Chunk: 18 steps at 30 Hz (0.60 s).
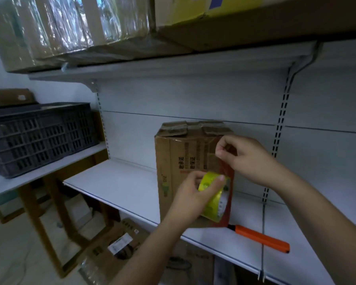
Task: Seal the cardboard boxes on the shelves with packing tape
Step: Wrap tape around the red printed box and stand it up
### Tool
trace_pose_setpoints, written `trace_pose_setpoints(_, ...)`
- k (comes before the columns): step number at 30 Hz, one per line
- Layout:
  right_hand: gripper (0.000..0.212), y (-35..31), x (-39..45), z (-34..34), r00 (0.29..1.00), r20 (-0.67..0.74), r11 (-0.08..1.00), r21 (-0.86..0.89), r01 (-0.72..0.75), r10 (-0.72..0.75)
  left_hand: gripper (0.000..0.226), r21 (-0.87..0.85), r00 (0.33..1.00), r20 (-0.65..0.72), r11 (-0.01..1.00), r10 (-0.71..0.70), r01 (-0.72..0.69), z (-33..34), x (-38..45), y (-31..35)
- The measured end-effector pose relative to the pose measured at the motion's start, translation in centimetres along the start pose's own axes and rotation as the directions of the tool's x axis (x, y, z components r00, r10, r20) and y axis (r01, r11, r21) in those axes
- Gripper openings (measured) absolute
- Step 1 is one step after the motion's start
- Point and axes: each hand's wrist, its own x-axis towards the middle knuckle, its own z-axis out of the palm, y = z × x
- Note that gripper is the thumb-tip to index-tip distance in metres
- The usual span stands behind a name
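A brown cardboard box [179, 159] with printed text stands upright on the white shelf [123, 182], its top flaps folded down. My left hand [190, 197] grips a roll of clear packing tape [215, 195] with a yellow-green core in front of the box's lower right. My right hand [245, 156] pinches the free end of the tape near the box's upper right corner. A clear strip runs from the roll up to those fingers, along the box's front.
An orange utility knife [262, 238] lies on the shelf right of the box. A dark plastic crate [39, 134] sits on a table at left. Wrapped and yellow boxes [90, 27] fill the upper shelf. More boxes [119, 243] lie on the floor below.
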Motion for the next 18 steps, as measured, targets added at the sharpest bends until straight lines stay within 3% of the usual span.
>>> trace_pose_setpoints(2,0.01,-0.1,-0.3,0.4,0.999,-0.04,1.0,0.018,-0.025,0.026,0.029,0.0,1.0,-0.009,1.0,0.013,-0.013,-0.5,0.2,-0.2)
trace_pose_setpoints(5,0.013,0.2,-0.7,0.0,0.99,-0.045,0.972,0.203,-0.12,0.131,0.04,0.018,0.995,-0.039,0.996,0.092,-0.092,-2.1,0.1,0.4)
trace_pose_setpoints(9,0.01,-0.6,-1.3,-0.8,0.984,0.023,0.89,0.423,-0.169,0.176,0.039,0.224,0.968,-0.034,0.946,0.247,-0.234,-4.3,0.1,2.8)
trace_pose_setpoints(12,0.014,-0.9,-0.9,-0.9,0.968,-0.095,0.867,0.471,-0.162,0.233,0.037,0.353,0.944,-0.019,0.885,0.33,-0.303,-5.9,0.4,5.0)
trace_pose_setpoints(15,0.012,-1.0,0.3,-0.5,0.932,-0.161,0.822,0.535,-0.193,0.324,0.044,0.516,0.914,0.067,0.77,0.4,-0.375,-7.5,1.5,8.2)
trace_pose_setpoints(18,0.011,-0.6,1.4,-0.6,0.873,-0.159,0.68,0.695,-0.233,0.461,0.055,0.612,0.91,0.195,0.68,0.366,-0.405,-9.7,2.9,11.3)
